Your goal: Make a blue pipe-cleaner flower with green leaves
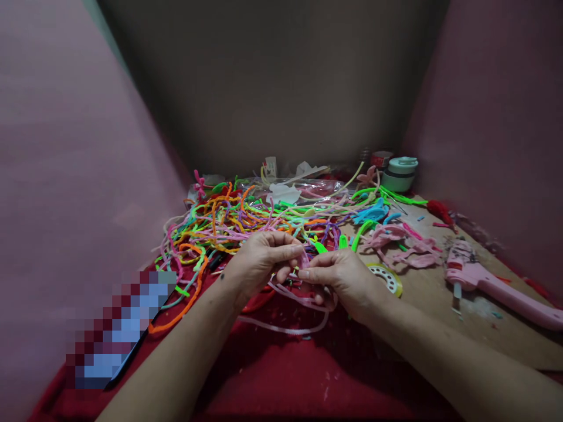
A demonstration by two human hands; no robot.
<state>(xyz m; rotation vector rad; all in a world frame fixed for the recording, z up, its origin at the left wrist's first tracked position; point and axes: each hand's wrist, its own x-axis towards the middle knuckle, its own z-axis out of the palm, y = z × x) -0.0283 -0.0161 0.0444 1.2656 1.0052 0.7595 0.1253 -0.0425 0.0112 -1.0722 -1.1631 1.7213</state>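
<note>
Both my hands meet over the red cloth in front of a heap of coloured pipe cleaners [246,217]. My left hand [266,258] pinches pale pink pipe cleaners [304,257] between thumb and fingers. From the right, my right hand [341,275] pinches the same pink strands just below, its thumb close to the left fingertips. Loose ends of the pink pipe cleaners hang in a curve beneath the hands. Bright green looped pieces [343,241] lie just behind my right hand. My curled fingers hide part of the held strands.
At right, a pink glue gun [497,290] rests on a brown board [440,316]. A yellow tape roll [387,278] lies beside my right wrist. A phone [136,328], partly blurred out, lies at left. A lidded mint cup [399,174] stands at the back right. Pink walls rise on both sides.
</note>
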